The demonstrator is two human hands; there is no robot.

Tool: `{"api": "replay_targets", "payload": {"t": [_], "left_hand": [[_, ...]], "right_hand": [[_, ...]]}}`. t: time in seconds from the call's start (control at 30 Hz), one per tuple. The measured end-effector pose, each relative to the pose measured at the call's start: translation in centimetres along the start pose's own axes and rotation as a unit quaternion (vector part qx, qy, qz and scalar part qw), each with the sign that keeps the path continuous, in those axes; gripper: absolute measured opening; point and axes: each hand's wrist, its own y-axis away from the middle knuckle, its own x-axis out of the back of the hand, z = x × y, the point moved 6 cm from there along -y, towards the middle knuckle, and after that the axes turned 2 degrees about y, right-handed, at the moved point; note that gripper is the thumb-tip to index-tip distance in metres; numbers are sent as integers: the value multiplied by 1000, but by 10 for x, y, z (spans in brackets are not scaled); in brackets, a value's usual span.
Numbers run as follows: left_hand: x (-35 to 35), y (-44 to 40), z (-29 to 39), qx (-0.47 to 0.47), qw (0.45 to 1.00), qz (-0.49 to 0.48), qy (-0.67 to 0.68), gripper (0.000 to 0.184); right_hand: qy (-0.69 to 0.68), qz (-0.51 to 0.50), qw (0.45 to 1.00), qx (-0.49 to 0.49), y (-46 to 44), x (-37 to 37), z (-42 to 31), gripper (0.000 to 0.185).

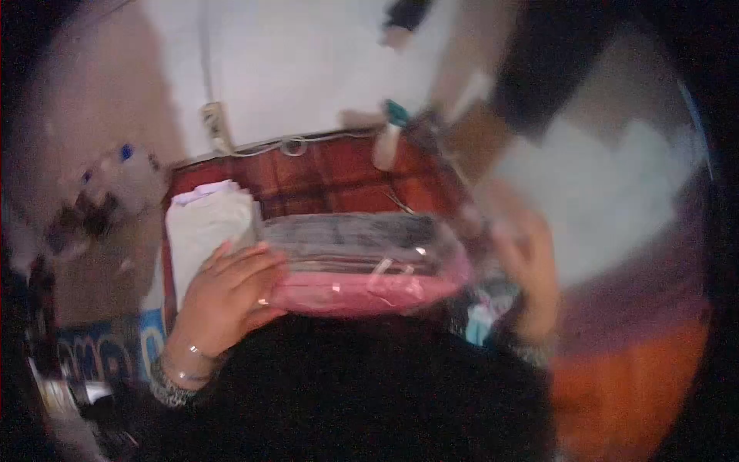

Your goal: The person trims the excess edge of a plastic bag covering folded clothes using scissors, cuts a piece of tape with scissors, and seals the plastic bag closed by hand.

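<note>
A clear plastic package (362, 262) with dark grey and pink folded fabric inside lies across the near edge of the red table. My left hand (231, 289) holds its left end, with fingers bent over it and the thumb below. Beside that hand stands a stack of white folded cloth (208, 223) with a lilac piece on top. Off the right end of the package, my right hand (527, 258) is raised and smeared by motion. Its fingers are too blurred to make out.
On the red table (323, 173), a spray bottle (387, 137) with a green head stands at the back right, near a cable and a power strip (215, 127). White material (616, 200) lies at the right. A blue lettered panel (108, 346) is at lower left.
</note>
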Motion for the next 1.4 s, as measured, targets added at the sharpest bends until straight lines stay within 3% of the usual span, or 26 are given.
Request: {"api": "replay_targets", "payload": {"t": [0.07,0.17,0.23,0.27,0.37,0.47,0.6,0.7,0.77,0.93,0.97,1.03,1.07,1.13,1.2,1.27,1.3,1.37,1.4], "left_hand": [[-1,-4,3,-15,1000,-1,-11,56],[-1,-8,2,-10,999,12,-38,61],[3,-14,7,-9,997,34,-72,63],[5,-19,12,5,997,31,-68,62],[1,-22,11,33,996,13,-85,61],[-1,-27,15,44,995,9,-89,62],[-2,-14,5,41,994,7,-101,62],[0,-12,6,62,992,11,-108,61],[1,-13,9,43,993,22,-108,60],[1,-12,7,43,993,27,-104,58],[1,-11,7,31,994,37,-103,58],[0,-10,5,42,994,31,-99,58],[1,-10,4,47,994,24,-99,57],[3,-11,4,46,993,18,-103,57],[7,-11,0,60,991,25,-118,57],[7,-6,-1,37,996,19,-83,56],[10,-3,-5,67,993,30,-91,56],[13,-3,0,18,998,22,-56,54],[15,0,-3,37,997,34,-61,54]], "right_hand": [[-28,107,978,-175,49,25,78,32],[-51,207,873,-439,198,4,219,29],[230,80,891,-383,301,-34,265,34],[439,-71,858,-256,341,-61,273,38],[163,-96,873,-450,392,-124,283,34],[-21,-50,840,-540,397,-173,286,30],[-223,89,800,-549,379,-197,267,27],[-378,203,753,-499,360,-192,248,27],[-394,245,753,-466,332,-165,225,27],[-352,236,695,-581,335,-164,236,28],[-84,151,836,-521,350,-163,256,26],[194,47,894,-400,340,-160,255,30],[172,136,852,-476,343,-149,261,29],[165,200,769,-585,344,-127,260,29],[118,220,763,-597,306,-86,240,24],[-37,248,802,-542,239,-43,196,16],[-43,246,836,-488,211,-23,189,13],[-129,183,887,-403,142,8,156,9],[-175,156,899,-370,101,23,125,7]]}}
